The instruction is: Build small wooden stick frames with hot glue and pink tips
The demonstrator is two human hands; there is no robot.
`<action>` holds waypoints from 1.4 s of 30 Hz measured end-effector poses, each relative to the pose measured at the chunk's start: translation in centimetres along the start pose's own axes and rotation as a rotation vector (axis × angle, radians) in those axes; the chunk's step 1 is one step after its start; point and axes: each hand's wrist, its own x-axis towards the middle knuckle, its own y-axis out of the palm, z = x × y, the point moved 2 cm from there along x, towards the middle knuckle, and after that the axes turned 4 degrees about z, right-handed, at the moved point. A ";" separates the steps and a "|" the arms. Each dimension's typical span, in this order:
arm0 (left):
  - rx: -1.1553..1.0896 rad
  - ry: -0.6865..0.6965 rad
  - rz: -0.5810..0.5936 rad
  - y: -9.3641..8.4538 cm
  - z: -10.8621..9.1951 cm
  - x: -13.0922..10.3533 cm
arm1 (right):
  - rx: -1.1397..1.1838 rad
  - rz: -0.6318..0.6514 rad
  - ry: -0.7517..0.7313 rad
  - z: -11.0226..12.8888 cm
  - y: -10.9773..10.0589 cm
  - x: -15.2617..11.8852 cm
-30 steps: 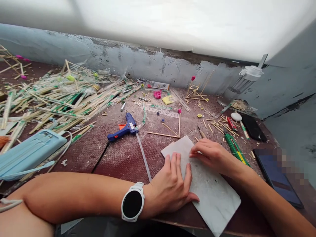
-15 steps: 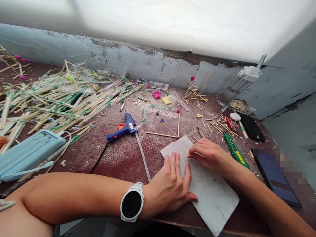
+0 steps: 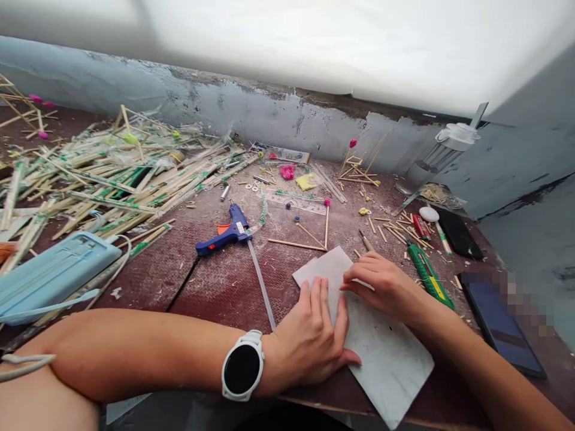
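A pale grey flat board (image 3: pixel 390 365) lies aslant at the table's near side, one corner over the front edge. My left hand (image 3: pixel 312 338), with a white watch on its wrist, rests flat on it, fingers stretched forward and thumb out to the right. Close by, my right hand (image 3: pixel 381 284) touches the board with its thumb and fingertips pinched together; anything between them is hidden. Just beyond the board, thin wooden sticks (image 3: pixel 296 244) form an angled frame with a pink blob at one tip. A pointed wooden-handled tool (image 3: pixel 366 241) lies beyond my right fingers.
Left of the board lies a blue glue gun (image 3: pixel 231 230) with a long glue stick. Wrapped chopsticks (image 3: pixel 179 179) heap up at left, behind a light-blue power bank (image 3: pixel 58 275). To the right are a green utility knife (image 3: pixel 429 275), a phone (image 3: pixel 501 323) and a clear bottle (image 3: pixel 438 155).
The view has shifted very slightly. Both hands and the board stay in nearly the same place.
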 end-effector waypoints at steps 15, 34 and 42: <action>0.006 -0.004 0.006 -0.2 0.1 0.0 | 0.062 0.062 0.039 0.0 -0.6 -0.3; 0.018 -0.018 0.001 0.0 -0.2 0.0 | -0.018 -0.037 0.018 -0.1 0.8 0.7; 0.034 -0.010 -0.026 0.0 0.0 0.1 | 0.045 -0.010 0.057 -0.2 0.4 1.0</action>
